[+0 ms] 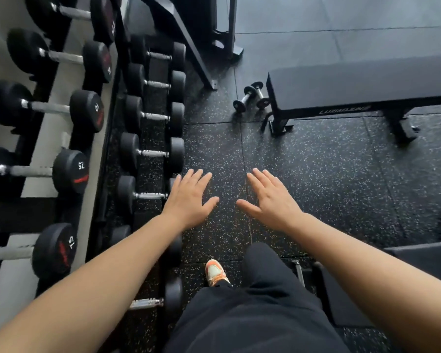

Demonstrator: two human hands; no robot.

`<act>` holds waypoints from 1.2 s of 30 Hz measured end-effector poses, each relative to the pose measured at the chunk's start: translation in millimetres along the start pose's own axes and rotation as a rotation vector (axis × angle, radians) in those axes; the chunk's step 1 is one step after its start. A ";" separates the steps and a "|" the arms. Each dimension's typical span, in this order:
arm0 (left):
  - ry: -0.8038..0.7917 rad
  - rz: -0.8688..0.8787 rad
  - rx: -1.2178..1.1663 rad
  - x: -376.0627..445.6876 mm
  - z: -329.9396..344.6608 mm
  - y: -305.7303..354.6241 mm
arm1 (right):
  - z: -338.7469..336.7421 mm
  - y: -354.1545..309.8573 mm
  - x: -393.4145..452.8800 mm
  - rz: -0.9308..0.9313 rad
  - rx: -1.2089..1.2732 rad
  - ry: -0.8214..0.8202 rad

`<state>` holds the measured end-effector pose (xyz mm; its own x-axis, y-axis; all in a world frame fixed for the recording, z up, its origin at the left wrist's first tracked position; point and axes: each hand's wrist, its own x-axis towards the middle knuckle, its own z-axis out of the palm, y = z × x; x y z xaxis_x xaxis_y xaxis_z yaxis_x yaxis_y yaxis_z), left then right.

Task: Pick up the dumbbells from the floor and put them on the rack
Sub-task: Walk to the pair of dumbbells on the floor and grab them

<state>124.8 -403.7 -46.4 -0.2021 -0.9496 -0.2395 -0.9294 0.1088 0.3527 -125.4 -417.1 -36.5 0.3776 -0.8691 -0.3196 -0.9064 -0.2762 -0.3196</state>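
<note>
Two small dumbbells (pixel 251 96) with black ends and silver handles lie side by side on the speckled floor, just left of a bench's end, far ahead of my hands. The dumbbell rack (pixel 61 138) fills the left side, its upper and lower rows holding several black dumbbells. My left hand (pixel 189 198) hovers palm down with fingers spread, beside the lower row. My right hand (pixel 271 198) is held the same way a little to its right. Both hands hold nothing.
A black flat bench (pixel 362 85) stands at the upper right on the rubber floor (pixel 329 179). A black machine frame (pixel 201 47) rises behind the rack. My dark trouser leg and an orange-white shoe (pixel 215 272) show below. Another dark pad (pixel 423 261) sits at the right edge.
</note>
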 end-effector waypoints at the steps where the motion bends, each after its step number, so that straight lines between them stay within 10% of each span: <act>1: -0.003 0.008 -0.003 11.3 -3.4 -2.7 | -3.3 1.7 9.1 0.017 0.000 0.002; 36: -0.186 0.184 0.210 498.6 -107.1 -74.6 | -149.3 149.5 431.4 0.034 -0.140 -0.154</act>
<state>126.4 -916.8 -95.2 -0.4075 -0.8404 -0.3574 -0.9115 0.3500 0.2161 -126.3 -894.6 -88.9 0.3606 -0.8092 -0.4639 -0.9327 -0.3110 -0.1825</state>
